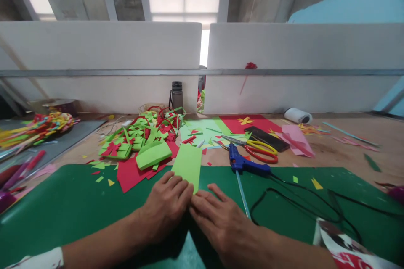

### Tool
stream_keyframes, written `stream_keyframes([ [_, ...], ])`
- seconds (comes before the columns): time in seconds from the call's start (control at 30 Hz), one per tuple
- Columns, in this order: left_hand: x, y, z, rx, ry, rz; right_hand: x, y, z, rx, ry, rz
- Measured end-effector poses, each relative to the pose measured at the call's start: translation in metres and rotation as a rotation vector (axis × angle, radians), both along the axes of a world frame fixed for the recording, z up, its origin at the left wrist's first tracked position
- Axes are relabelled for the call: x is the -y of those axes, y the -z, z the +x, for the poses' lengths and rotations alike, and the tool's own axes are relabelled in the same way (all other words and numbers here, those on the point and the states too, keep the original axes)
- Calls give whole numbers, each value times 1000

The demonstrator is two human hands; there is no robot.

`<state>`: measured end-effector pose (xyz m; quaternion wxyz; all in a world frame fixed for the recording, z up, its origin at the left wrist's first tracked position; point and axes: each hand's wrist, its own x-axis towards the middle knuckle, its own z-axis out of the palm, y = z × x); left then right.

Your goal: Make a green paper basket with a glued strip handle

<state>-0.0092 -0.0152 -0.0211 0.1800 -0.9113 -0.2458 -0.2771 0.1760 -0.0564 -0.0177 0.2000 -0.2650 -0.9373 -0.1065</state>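
A light-green sheet of paper lies lengthwise in front of me, its near end at my fingers. My left hand is closed on that near end, with the fingers curled over it. Beside it my right hand pinches the same end at the right corner, thumb hidden below. To the left are a folded green paper piece and red paper. A blue glue gun with a clear glue stick lies to the right, near scissors with yellow and red handles.
A heap of green and red paper pieces lies at the back left, near a dark bottle. A black phone-like object and pink paper are behind the scissors. The black cable loops across the green mat at right.
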Motion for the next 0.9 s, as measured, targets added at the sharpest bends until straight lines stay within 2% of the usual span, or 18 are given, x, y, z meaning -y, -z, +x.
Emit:
stream_keyframes([
  [0.1, 3, -1, -1, 94, 122, -108, -1, -6, 3, -104, -37, 21],
  [0.23, 2, -5, -20, 201, 340, -168, -23, -10, 23, -124, 98, 84],
  [0.3, -1, -4, -31, 215, 376, -183, -33, -8, 33, -106, 143, 109],
  [0.37, -5, -1, -41, 207, 337, -174, -35, -5, 38, -72, 143, 139],
  [0.47, -10, 4, -51, 130, 121, -166, -28, -1, 37, 45, 125, 162],
  [0.53, -9, 7, -52, 66, 21, -149, -20, 0, 32, 105, 121, 144],
  [0.63, -1, 8, -46, -40, 56, -134, -11, 2, 26, 118, 91, 63],
  [0.77, 10, 6, -38, -135, 97, -221, -5, 4, 24, 84, 43, -63],
  [0.9, 16, -2, -39, -109, 3, -351, -7, 4, 31, -1, 156, -227],
])
